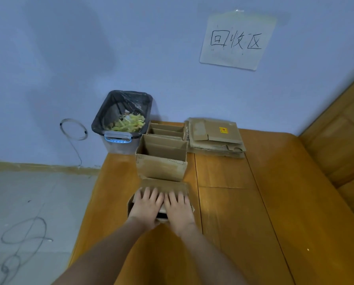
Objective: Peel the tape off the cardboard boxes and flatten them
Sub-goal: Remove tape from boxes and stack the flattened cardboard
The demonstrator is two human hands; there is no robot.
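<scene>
The left hand lies flat, fingers spread apart, on the nearest cardboard box on the counter. Just beside it the right hand presses the same top flap, fingers likewise spread, gripping nothing. The cardboard looks light and stiff but creasable; pressing along its folds should collapse it. Beyond the fingertips stand two open boxes, with the flattened stack further right.

Three brown cardboard boxes stand in a row on the bench. The nearest box lies under both hands, its top flap pressed down, fingers spread flat across it. The middle box stands open and upright just beyond the fingertips. The far box is open too. Right of it and beyond the hands lies a stack of flattened boxes.
</scene>
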